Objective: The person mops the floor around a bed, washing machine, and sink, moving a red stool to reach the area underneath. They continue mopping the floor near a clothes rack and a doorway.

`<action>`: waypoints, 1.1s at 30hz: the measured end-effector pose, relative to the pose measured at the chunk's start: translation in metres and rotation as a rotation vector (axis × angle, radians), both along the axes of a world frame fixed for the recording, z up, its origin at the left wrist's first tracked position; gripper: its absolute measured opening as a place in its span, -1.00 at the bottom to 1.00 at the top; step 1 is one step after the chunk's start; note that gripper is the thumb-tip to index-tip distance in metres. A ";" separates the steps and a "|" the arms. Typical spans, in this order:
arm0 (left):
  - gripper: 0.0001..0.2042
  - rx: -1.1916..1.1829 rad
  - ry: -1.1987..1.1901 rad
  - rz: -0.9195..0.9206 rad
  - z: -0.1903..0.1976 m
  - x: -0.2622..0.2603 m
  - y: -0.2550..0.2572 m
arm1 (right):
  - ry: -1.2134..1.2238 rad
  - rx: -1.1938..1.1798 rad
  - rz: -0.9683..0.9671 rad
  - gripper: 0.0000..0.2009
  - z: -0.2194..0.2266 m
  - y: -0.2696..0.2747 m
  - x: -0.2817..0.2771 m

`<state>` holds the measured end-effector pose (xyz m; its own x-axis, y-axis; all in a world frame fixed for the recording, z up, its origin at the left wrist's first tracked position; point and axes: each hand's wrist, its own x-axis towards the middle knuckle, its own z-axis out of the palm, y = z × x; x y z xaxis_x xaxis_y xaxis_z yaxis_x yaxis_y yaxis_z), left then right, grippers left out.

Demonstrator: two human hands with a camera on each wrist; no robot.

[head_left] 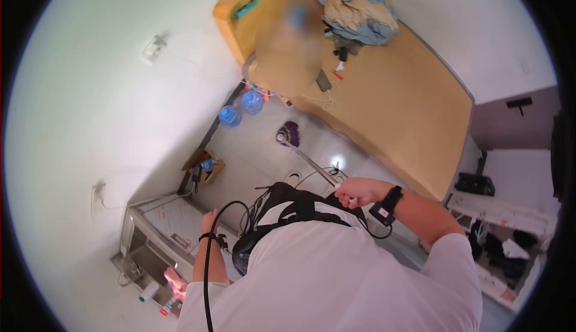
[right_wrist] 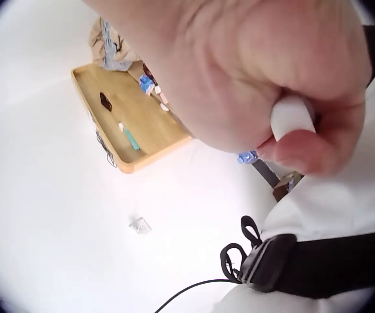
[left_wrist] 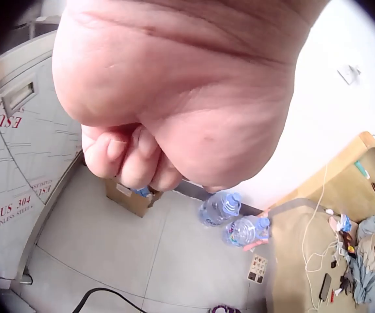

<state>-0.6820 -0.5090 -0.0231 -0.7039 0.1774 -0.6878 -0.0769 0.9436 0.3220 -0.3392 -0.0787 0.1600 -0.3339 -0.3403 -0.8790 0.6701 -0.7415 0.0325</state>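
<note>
My right hand [head_left: 355,193] grips the upper end of a mop's metal pole [head_left: 315,167] in front of the waist. In the right wrist view the white end of the handle [right_wrist: 292,117] pokes out between curled fingers and thumb. At the pole's lower end, the purple mop head [head_left: 290,133] lies on the tiled floor near the bed. Low on the other side hangs my left hand [head_left: 210,221], beside a steel cabinet [head_left: 159,212]. Its fingers [left_wrist: 135,160] are loosely curled in the left wrist view, with nothing seen in them.
A bed [head_left: 402,110] with a crumpled quilt [head_left: 360,17] and small items fills the right side. Two large water bottles [head_left: 230,116] and an open cardboard box [head_left: 207,167] stand along the wall. Thin cables [head_left: 335,170] lie near the feet. Shelves with dark clothing [head_left: 504,254] are at far right.
</note>
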 end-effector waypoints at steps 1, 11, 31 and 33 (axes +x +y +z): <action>-0.54 -0.026 0.107 -0.070 0.006 0.011 -0.005 | 0.041 -0.024 0.029 -0.84 -0.011 0.009 -0.009; -0.68 -0.120 0.385 -0.166 0.026 0.180 -0.019 | 0.107 -0.234 -0.046 -0.87 -0.084 0.143 0.055; -0.55 -0.162 0.186 0.359 0.024 0.392 0.007 | 0.081 1.224 1.330 -0.69 -0.096 0.359 0.394; -0.56 -0.120 0.163 0.429 0.028 0.398 0.008 | 0.055 1.189 1.334 -0.65 -0.079 0.338 0.347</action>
<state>-0.2836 -0.5014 0.0045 -0.7965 -0.2270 -0.5604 -0.4253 0.8691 0.2525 0.0079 0.2596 0.0810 -0.4245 0.3675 -0.8275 0.7583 0.6437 -0.1032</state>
